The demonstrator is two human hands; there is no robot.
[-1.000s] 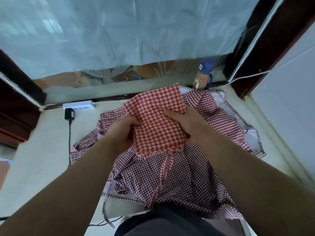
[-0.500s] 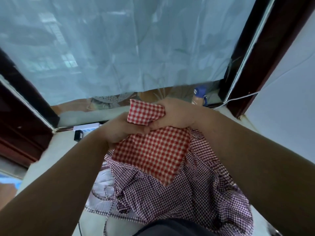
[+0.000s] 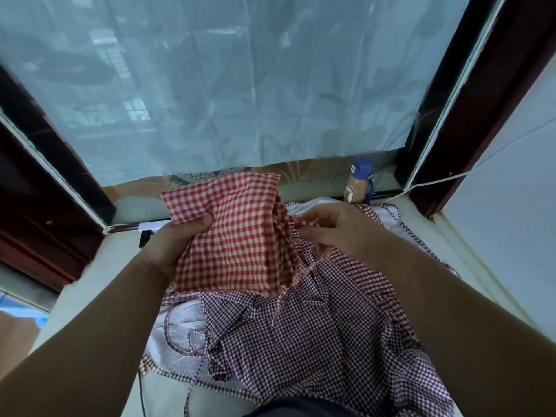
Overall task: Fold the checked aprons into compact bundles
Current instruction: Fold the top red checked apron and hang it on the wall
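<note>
1. The left hand (image 3: 177, 245) grips the left edge of the folded red checked apron (image 3: 237, 236). Its thumb lies on top of the cloth and its fingers are curled beneath.
2. The red checked apron is held up in the air, above the worktop (image 3: 111, 263) and in front of the window. It is folded into a flat, roughly rectangular bundle with several layers stacked at its right edge.
3. The right hand (image 3: 340, 233) is at the bundle's right edge, its fingers curled in and pinching a strip of the red checked tie (image 3: 301, 222).
4. A thin end of that tie hangs loose below the bundle, over the cloth underneath.
5. A dark maroon checked apron (image 3: 316, 341) lies spread out and crumpled on the worktop beneath both hands, its thin ties looping at the left.
6. Under it shows a pale quilted cloth (image 3: 180, 323).
7. A bottle with a blue cap (image 3: 359, 185) stands at the back of the worktop, against the window.
8. A translucent plastic sheet (image 3: 240, 85) covers the window between dark wooden frames.
9. A black plug (image 3: 146, 237) shows just left of the left hand.
</note>
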